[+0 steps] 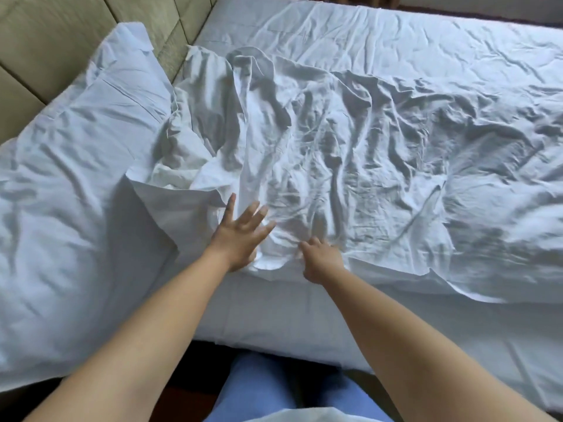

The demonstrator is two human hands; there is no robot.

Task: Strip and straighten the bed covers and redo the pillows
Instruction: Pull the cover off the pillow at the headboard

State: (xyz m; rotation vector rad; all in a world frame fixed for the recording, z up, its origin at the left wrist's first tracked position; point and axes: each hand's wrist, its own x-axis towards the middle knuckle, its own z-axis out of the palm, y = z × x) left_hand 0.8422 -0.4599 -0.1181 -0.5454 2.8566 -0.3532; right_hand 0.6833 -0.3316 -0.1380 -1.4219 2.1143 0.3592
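A crumpled white duvet lies across the bed, bunched near the head end. A large white pillow rests at the left against the headboard, its open flap folded toward the duvet. My left hand lies flat on the duvet's near corner with fingers spread, holding nothing. Just to its right, my right hand has its fingers curled into the duvet's near edge, pinching the cloth. The white bottom sheet shows beyond the duvet and along the near side of the mattress.
A beige padded headboard runs along the upper left. The mattress side drops to a dark floor at the bottom, where my blue-trousered legs stand close to the bed. A dark floor strip lies past the far edge.
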